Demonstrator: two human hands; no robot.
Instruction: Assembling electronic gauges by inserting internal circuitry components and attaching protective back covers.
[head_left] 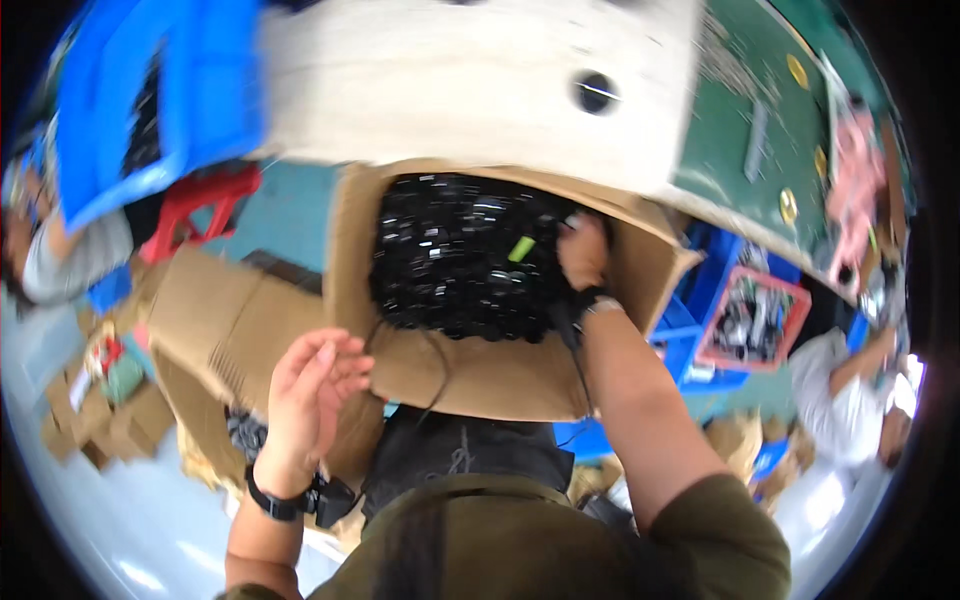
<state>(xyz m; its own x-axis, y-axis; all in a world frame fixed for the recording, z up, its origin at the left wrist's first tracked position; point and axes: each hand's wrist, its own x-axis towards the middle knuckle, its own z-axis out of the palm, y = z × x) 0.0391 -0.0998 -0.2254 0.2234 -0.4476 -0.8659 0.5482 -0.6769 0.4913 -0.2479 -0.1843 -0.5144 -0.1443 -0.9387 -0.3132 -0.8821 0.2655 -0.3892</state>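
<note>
A carton [500, 378] is filled with black parts [450, 265]; the right hand [583, 253] is placed inside at 2 o'clock, its grip indeterminable; the empty left hand [315, 390] is held at 8 o'clock, fingers [352, 366] loosely parted.

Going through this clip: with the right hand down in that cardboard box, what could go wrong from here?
1. The yellow-green piece lies loose among the black pieces; if the right hand stirs them, it might get buried.
2. A black cable hangs beside the right forearm, across the front flap of the cardboard box; it could snag as the arm lifts.
</note>
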